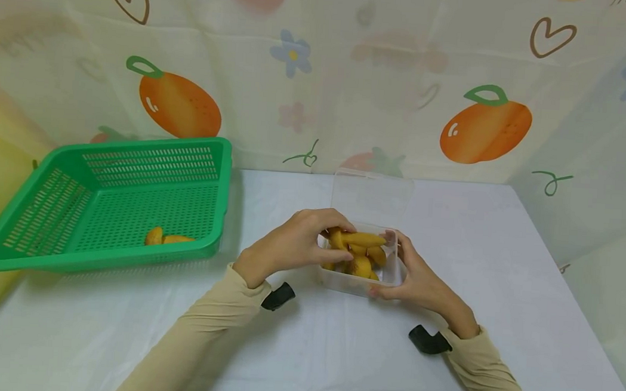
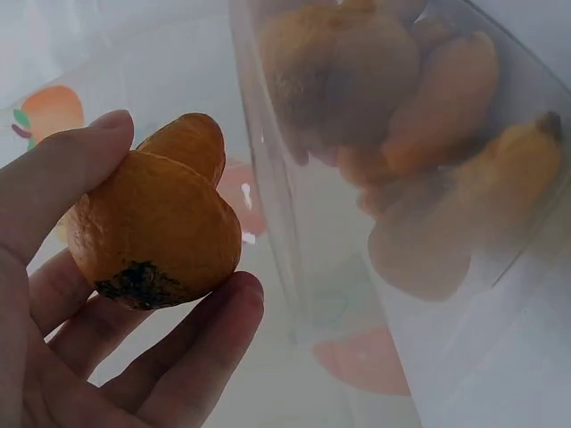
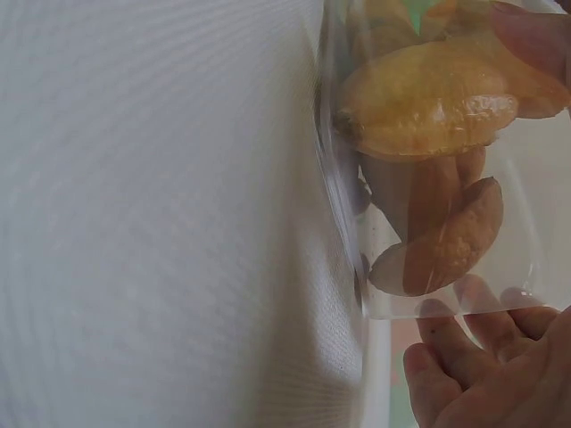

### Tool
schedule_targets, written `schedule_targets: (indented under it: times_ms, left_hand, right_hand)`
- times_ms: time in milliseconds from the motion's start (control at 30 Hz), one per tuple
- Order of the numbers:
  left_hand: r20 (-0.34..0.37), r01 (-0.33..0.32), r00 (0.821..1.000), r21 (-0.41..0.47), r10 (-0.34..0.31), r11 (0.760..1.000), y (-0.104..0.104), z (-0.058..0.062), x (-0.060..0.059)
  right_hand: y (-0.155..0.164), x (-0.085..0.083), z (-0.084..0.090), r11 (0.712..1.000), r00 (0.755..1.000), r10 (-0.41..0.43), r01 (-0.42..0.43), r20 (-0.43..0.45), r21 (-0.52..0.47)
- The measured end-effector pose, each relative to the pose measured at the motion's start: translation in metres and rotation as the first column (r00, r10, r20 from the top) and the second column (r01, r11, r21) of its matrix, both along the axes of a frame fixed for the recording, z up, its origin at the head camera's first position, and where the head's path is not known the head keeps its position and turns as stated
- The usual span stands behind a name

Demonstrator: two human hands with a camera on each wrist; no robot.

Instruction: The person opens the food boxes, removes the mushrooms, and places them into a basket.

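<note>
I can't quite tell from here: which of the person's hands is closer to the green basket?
Left. The left hand lies between the green basket and the clear box; the right hand holds the box's far side.

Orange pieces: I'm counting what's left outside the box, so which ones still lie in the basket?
The two pieces at the green basket's near edge; the others fill the clear box, one held in the left hand.

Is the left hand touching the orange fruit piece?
Touching. The left wrist view shows the left hand pinching the orange fruit piece, thumb on top and fingers beneath.
</note>
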State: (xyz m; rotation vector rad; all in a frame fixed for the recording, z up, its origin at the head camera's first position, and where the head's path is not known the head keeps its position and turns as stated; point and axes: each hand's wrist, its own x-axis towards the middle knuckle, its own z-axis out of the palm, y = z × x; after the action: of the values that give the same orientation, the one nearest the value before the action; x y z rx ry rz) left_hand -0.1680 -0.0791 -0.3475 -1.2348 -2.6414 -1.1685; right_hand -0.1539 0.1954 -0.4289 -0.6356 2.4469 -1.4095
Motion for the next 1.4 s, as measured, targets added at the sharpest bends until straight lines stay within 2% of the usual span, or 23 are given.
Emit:
schedule_targets:
  times_ms: [100, 267, 467, 833, 1033, 1267, 1400]
  left_hand:
    - [-0.01, -0.023, 1.0, 0.003, 0.023, 1.0, -0.006, 0.003, 0.001]
    - [-0.032, -0.078, 0.996, -0.018, 0.078, 0.997, -0.017, 0.007, 0.003]
    - [-0.074, -0.119, 0.99, 0.002, 0.119, 0.993, -0.032, 0.009, 0.004]
    - [-0.157, -0.192, 0.968, 0.05, 0.198, 0.98, -0.063, 0.014, 0.004]
    - [-0.187, -0.24, 0.951, 0.063, 0.247, 0.969, -0.082, 0.015, 0.005]
    - [-0.225, -0.32, 0.918, 0.064, 0.326, 0.945, -0.102, 0.014, 0.006]
    - [-0.224, -0.352, 0.906, 0.075, 0.36, 0.933, -0.112, 0.013, 0.005]
  right_hand:
    - [0.0, 0.0, 0.0, 1.0, 1.0, -0.004, 0.004, 0.006, 0.003]
    - [-0.001, 0.0, -0.001, 1.0, 0.999, 0.005, -0.005, -0.033, -0.015]
    - [-0.002, 0.0, -0.002, 1.0, 0.999, 0.002, -0.003, -0.046, -0.018]
    - [-0.002, 0.001, -0.001, 1.0, 0.999, 0.0, 0.0, -0.033, -0.007]
    - [-0.002, 0.001, 0.0, 1.0, 0.999, 0.005, -0.005, -0.044, -0.008]
    - [-0.002, 0.0, -0.001, 1.0, 0.999, 0.008, -0.008, -0.043, 0.001]
    - [-0.002, 0.0, -0.001, 1.0, 0.999, 0.005, -0.004, -0.043, 0.013]
